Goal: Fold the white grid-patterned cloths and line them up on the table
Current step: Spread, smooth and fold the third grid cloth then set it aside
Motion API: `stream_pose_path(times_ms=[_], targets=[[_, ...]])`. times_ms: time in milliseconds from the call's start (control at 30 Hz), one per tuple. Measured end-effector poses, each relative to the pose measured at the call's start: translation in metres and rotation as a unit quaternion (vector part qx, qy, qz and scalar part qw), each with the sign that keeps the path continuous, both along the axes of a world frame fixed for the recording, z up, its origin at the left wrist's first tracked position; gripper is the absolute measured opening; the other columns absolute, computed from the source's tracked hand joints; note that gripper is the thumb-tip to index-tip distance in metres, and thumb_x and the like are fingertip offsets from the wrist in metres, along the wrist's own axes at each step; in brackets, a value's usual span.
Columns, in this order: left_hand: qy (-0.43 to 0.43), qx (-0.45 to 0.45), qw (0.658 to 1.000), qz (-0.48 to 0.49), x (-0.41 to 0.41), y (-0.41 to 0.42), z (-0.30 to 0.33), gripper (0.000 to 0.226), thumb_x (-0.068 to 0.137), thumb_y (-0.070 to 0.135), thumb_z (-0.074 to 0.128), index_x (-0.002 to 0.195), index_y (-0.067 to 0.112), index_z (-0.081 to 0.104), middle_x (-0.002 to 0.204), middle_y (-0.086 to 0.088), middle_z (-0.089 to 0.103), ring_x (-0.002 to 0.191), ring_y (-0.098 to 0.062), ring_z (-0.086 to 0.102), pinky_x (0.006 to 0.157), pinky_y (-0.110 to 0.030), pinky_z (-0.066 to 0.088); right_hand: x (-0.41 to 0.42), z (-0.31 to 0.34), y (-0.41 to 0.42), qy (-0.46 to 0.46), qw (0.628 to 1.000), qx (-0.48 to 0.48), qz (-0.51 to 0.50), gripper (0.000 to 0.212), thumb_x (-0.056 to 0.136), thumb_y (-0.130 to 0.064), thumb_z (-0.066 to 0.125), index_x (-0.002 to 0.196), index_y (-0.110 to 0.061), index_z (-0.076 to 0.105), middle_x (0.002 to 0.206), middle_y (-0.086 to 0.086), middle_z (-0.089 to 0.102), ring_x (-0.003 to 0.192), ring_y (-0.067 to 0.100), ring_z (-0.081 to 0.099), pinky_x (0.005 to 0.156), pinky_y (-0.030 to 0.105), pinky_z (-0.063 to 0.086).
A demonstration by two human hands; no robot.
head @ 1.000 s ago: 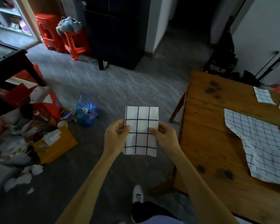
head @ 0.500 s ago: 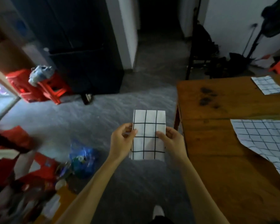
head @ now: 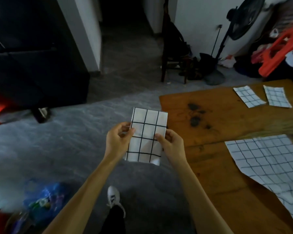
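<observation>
A folded white cloth with a black grid [head: 146, 132] hangs upright in the air over the grey floor, just left of the wooden table [head: 218, 125]. My left hand [head: 119, 140] pinches its left edge and my right hand [head: 172, 144] pinches its right edge. Two small folded grid cloths lie side by side at the table's far end, one [head: 248, 96] left of the other [head: 276, 97]. A large unfolded grid cloth [head: 271, 164] is spread on the table's right part and runs off the frame.
Dark stains [head: 195, 115] mark the table top. A dark wooden chair [head: 172, 48] and a standing fan [head: 238, 26] stand beyond the table. A red plastic stool [head: 284, 49] is at the far right. A blue bag [head: 44, 200] lies on the floor; my shoe [head: 113, 198] is below.
My view has swung to the right, bringing the table's far end and both small folded cloths into sight. Both hands keep holding the folded cloth the same way, now closer to the table corner.
</observation>
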State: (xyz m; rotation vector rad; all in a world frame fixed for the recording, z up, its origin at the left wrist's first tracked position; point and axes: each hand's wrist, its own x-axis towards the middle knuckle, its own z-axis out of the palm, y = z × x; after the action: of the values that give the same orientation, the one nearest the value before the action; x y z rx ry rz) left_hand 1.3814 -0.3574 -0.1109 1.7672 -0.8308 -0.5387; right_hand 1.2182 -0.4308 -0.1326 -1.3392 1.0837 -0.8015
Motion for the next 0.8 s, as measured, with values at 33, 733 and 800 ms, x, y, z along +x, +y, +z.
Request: stream_pose_path(times_ms=[33, 733, 800], targets=[[0.007, -0.002, 1.0, -0.004, 0.014, -0.012, -0.003, 0.019, 0.086, 0.021, 0.069, 0.105, 0.02, 0.065, 0.09, 0.011, 0.068, 0.082, 0.002, 0.064, 0.069, -0.008, 0.049, 0.014, -0.001, -0.01, 0.01, 1.0, -0.002, -0.004, 0.004, 0.088, -0.021, 0.069, 0.091, -0.02, 0.067, 0.087, 0.002, 0.073, 0.082, 0.018, 0.07, 0.073, 0.03, 0.058], [0.06, 0.001, 0.975, -0.216, 0.248, -0.297, -0.011, 0.018, 0.085, 0.021, 0.07, 0.103, 0.024, 0.067, 0.09, 0.007, 0.068, 0.079, -0.005, 0.065, 0.064, -0.011, 0.051, 0.225, 0.005, -0.214, 0.065, 0.975, 0.002, -0.214, 0.017, 0.087, -0.029, 0.069, 0.085, -0.012, 0.071, 0.084, 0.013, 0.071, 0.083, 0.034, 0.066, 0.079, 0.051, 0.056], [0.058, 0.007, 0.97, -0.238, 0.246, -0.33, -0.014, 0.016, 0.085, 0.021, 0.07, 0.1, 0.026, 0.066, 0.088, 0.006, 0.068, 0.078, -0.005, 0.064, 0.064, -0.01, 0.05, 0.224, -0.002, -0.237, 0.05, 0.97, 0.018, -0.237, 0.016, 0.087, -0.03, 0.069, 0.084, -0.014, 0.071, 0.084, 0.014, 0.07, 0.081, 0.035, 0.066, 0.077, 0.048, 0.057]])
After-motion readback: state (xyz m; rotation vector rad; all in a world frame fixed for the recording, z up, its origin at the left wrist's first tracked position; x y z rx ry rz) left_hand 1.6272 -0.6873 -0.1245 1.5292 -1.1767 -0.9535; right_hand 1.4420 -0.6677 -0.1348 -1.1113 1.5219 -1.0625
